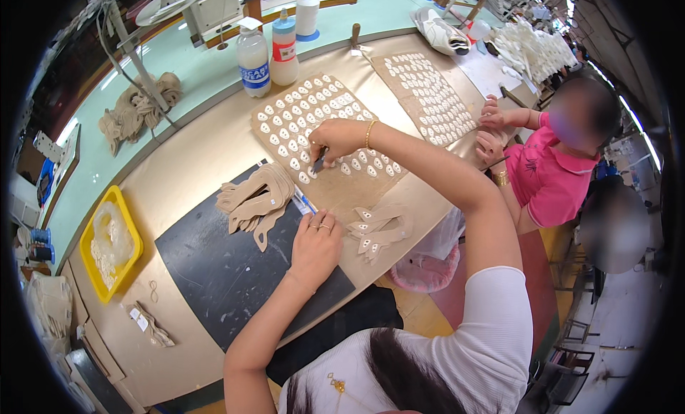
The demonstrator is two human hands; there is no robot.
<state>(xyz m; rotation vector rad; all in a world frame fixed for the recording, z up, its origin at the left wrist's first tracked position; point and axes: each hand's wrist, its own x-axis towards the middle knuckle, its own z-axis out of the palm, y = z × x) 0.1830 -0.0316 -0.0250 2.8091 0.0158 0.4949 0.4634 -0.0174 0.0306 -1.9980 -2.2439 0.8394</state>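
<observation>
Right hand (337,140) is pinching a dark slim tool (319,162) between thumb and fingers, its tip pointing down among white oval pieces (304,177); whether it is touching one, I cannot tell. Left hand (317,248) is lying palm down, nearer the body, fingers close together and slightly bent over the right edge of a dark mat (214,280); whether they are pressing on anything, I cannot tell. Just beyond its fingertips, a blue-and-white strip (305,203) is lying aslant.

Rows of ovals are covering most of the brown board (348,193) under the right hand, while its near strip is showing plain between the hands, giving moving room. Beige cut pieces (280,185) are lying stacked close to the left hand's left; others, bearing white ovals, are fanning out (389,230) to its right, near the table's front edge. Left of the left forearm, the mat is offering a broad open stretch.

Farther out, two bottles (284,53) are standing beyond the right hand, a second oval-covered board (412,86) is lying to its right beside a co-worker's hands (489,146), and a yellow tray (87,251) is sitting well left of the left hand.
</observation>
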